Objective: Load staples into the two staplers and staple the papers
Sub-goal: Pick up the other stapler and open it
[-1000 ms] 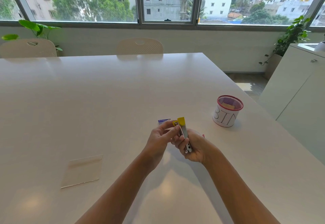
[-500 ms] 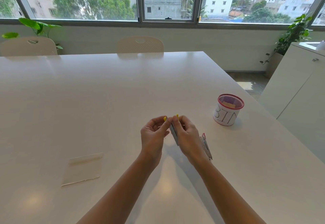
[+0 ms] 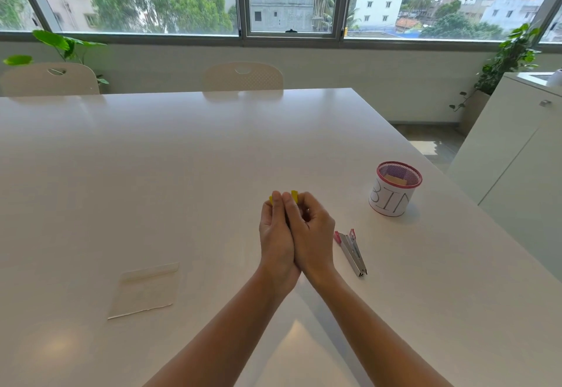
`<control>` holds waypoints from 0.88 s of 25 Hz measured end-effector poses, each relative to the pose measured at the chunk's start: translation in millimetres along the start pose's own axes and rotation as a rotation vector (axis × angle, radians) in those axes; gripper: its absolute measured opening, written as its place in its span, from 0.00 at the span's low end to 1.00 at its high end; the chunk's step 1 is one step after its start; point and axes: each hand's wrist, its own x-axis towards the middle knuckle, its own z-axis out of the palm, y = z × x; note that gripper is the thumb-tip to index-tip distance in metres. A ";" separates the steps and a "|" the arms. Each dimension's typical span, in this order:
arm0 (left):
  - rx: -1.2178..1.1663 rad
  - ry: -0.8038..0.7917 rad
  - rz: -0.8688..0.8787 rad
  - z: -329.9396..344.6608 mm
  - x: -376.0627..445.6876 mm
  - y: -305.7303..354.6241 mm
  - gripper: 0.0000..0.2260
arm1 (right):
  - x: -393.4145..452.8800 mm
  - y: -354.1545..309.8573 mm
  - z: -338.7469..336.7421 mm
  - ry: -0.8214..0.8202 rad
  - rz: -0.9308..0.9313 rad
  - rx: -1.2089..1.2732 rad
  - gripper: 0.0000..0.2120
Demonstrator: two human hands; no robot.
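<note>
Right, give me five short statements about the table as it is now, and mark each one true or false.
1. Both hands, left and right, are pressed together around the yellow stapler. True.
2. The pink stapler stands inside the bin. False: it lies on the table, beside the right hand.
3. The mesh cup is labelled BIN. True.
4. The stack of papers lies to the right of the hands. False: it lies to their left.
5. The mesh cup is empty. False: something tan lies inside it.
</note>
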 end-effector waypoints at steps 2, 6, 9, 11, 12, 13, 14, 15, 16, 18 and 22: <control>-0.004 0.006 0.027 2.4 0.2 2.0 0.15 | 1.7 -2.0 1.8 0.018 -0.040 -0.019 0.14; 0.033 0.008 0.056 1.6 -0.6 5.2 0.14 | 2.2 -0.6 5.6 0.058 -0.055 -0.013 0.13; 0.049 0.001 0.060 1.6 -2.8 6.3 0.14 | 0.9 1.7 6.9 0.092 -0.076 -0.001 0.14; 0.047 -0.011 0.064 -0.4 -2.4 5.8 0.17 | 1.3 2.4 7.2 0.102 -0.091 0.000 0.14; 0.048 -0.017 0.068 -1.8 -1.8 5.3 0.18 | 1.0 2.4 7.4 0.108 -0.099 -0.005 0.14; 0.047 -0.017 0.066 -3.1 -1.2 4.8 0.19 | 0.6 2.4 7.6 0.120 -0.112 -0.011 0.14; 0.041 -0.011 0.052 -4.4 -0.7 4.7 0.21 | 0.0 2.4 8.0 0.139 -0.122 -0.009 0.13; 0.024 -0.007 0.024 -5.5 -0.6 5.1 0.22 | -0.5 2.9 8.3 0.165 -0.122 0.009 0.12; 0.004 -0.006 -0.009 -6.6 -0.4 5.7 0.23 | -1.2 3.6 8.3 0.192 -0.112 0.039 0.12; -0.015 -0.017 -0.047 -9.3 0.2 6.6 0.23 | -3.3 5.2 8.1 0.219 -0.097 0.082 0.12; -0.042 -0.051 -0.050 -8.5 -1.2 12.6 0.27 | -5.9 4.1 5.1 0.172 -0.140 0.081 0.13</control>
